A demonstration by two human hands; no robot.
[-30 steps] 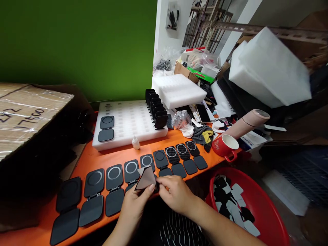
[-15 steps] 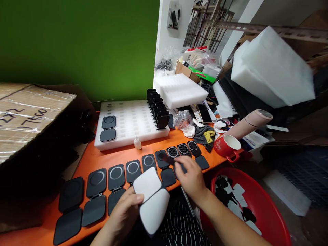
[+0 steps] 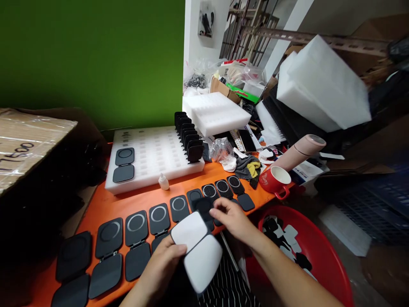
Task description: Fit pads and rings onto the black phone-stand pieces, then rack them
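Since the frame one second earlier, the right hand (image 3: pixel 234 219) has moved away from the left hand (image 3: pixel 161 261), and the white-faced two-panel piece with thin dark edges (image 3: pixel 189 230) has turned to show both pale faces. Compared with the half-second frame, the thin, dark, rounded-square pad (image 3: pixel 203 206) has turned from nearly edge-on to show more of its face.

Left-hand grip: closed. The thumb presses on the upper panel near its left edge; the remaining fingers are mostly hidden behind the piece. Its long axis slopes from upper left down to lower right, with the seam crossing between the panels. The lower panel projects free of the fingers.

Right-hand grip: closed in an apparent thumb-and-finger pinch at the pad's right edge. Blur obscures the exact contact.

Key relation: the dark pad extends leftward from the right fingertips, over the row and beside the black hinged unit with a dark ring (image 3: pixel 194 196). The right hand is the nearer hand to that unit. The white-faced piece lies in front of the row, lower in view than the pad. Beyond the row, a small white dropper bottle (image 3: pixel 164 183) stands on the orange work surface (image 3: pixel 140 197).
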